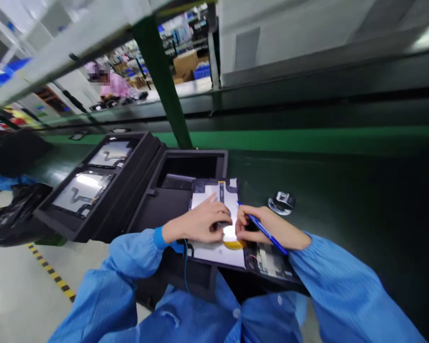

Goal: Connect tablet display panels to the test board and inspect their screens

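My left hand [203,221] rests on the white back of a flat display panel [207,252], its fingers bent and spread. A blue wristband [159,237] with a thin cord circles that wrist. In my right hand [268,226] a blue pen [268,234] lies slantwise, while the thumb and fingertips close together at the panel's right edge. Whether these fingertips also pinch something small is hidden. An orange-yellow flex strip [233,245] lies on the panel just below both hands. To its right is an opened device [273,262] with exposed inner parts, partly under my right forearm.
Black foam trays [128,190] are stacked on the left, the top one holding two panels [82,190] with dark flex cables. Another black tray [160,205] lies partly under my panel. A round shiny object [281,202] sits on the dark green bench [343,205]. A green post [160,81] rises behind.
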`<state>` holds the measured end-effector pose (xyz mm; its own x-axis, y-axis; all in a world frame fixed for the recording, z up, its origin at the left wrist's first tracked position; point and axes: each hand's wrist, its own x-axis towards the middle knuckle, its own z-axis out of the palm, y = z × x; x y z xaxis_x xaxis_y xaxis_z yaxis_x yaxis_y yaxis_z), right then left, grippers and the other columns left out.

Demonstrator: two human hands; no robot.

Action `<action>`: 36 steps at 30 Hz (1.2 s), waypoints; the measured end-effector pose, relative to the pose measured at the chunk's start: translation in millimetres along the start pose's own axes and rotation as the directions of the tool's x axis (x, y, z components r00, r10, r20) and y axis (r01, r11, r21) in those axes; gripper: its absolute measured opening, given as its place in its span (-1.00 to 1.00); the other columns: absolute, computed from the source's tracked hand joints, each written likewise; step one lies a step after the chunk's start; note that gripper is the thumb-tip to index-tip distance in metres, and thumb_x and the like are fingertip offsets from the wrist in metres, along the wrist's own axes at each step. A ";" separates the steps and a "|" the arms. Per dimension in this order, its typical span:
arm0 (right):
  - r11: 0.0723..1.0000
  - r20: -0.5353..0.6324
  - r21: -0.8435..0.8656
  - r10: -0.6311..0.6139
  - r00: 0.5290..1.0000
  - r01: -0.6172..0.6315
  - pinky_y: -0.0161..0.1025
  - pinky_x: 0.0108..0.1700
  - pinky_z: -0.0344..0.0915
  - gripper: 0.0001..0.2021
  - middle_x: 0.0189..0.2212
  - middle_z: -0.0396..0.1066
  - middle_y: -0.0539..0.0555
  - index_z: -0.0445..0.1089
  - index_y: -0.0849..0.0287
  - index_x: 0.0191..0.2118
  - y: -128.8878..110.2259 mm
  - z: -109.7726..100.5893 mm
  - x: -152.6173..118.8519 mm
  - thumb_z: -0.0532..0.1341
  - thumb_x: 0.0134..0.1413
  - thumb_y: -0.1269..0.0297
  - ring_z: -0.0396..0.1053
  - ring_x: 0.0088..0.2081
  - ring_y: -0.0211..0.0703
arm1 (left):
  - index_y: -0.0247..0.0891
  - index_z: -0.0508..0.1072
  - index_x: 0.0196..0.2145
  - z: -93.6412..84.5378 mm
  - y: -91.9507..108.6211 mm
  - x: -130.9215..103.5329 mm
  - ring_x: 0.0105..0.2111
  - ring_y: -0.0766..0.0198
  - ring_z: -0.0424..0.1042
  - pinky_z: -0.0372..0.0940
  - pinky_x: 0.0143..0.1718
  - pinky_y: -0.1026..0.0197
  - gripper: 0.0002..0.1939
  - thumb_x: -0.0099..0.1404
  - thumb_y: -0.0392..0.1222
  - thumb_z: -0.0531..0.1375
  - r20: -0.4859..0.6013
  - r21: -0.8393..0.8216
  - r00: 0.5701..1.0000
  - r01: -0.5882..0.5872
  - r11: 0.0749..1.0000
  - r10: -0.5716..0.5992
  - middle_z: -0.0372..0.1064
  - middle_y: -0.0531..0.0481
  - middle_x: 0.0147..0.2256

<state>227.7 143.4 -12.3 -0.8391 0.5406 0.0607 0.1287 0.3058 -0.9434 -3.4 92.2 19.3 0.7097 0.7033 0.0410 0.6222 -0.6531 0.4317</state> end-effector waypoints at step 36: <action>0.975 -0.314 0.109 -0.152 0.937 0.195 -0.30 -0.30 0.34 -0.70 -0.36 0.49 -0.01 0.09 0.08 -0.37 0.1 36.8 1.5 0.27 0.20 0.18 0.46 -0.38 -0.24 | -0.21 0.43 -0.48 9.3 -2.9 5.7 -0.33 0.17 0.39 0.29 -0.14 0.07 -0.86 0.24 -0.23 0.22 -0.197 -0.475 0.960 0.084 0.876 -0.198 0.47 -0.02 -0.46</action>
<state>207.0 115.3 -24.4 -0.6403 0.7059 0.3028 -0.0958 0.3177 -0.9433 1.9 95.5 9.9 0.4930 0.8601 0.1310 0.4474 -0.3798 0.8097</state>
